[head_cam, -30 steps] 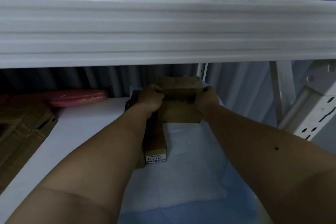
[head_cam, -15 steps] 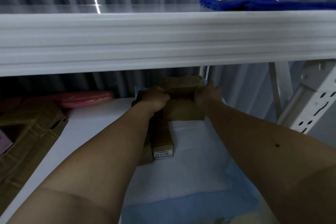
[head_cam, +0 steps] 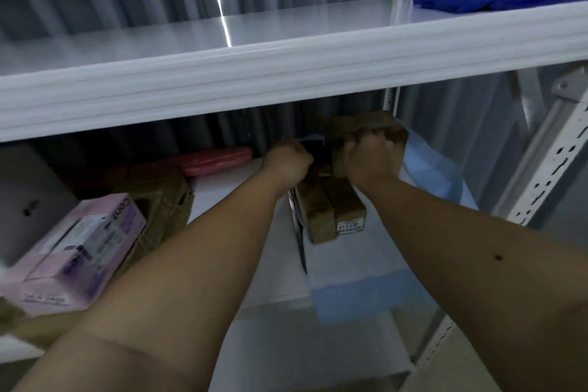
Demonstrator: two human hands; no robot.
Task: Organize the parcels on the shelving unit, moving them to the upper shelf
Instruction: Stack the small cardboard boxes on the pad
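A brown cardboard parcel (head_cam: pixel 366 126) stands at the back right of the lower shelf, and my right hand (head_cam: pixel 370 159) grips its front. My left hand (head_cam: pixel 288 162) is off that parcel, its fingers curled round the top of a dark flat parcel (head_cam: pixel 313 149) just to the left. In front of both hands lie two long brown boxes (head_cam: pixel 331 207) side by side, one with a white label (head_cam: pixel 349 227). The white upper shelf (head_cam: pixel 286 70) runs across above my hands.
A blue cloth (head_cam: pixel 496 0) lies on the upper shelf at right. A pink wrapped parcel (head_cam: pixel 219 158), a pink box (head_cam: pixel 79 242) and brown parcels (head_cam: pixel 159 210) sit on the lower shelf at left. A blue-white sheet (head_cam: pixel 429 175) covers its right side. A perforated upright (head_cam: pixel 541 169) stands at right.
My left hand has let go of the brown parcel and shifted left to the dark flat parcel. My right hand has moved onto the parcel's front. The view has tilted up and left.
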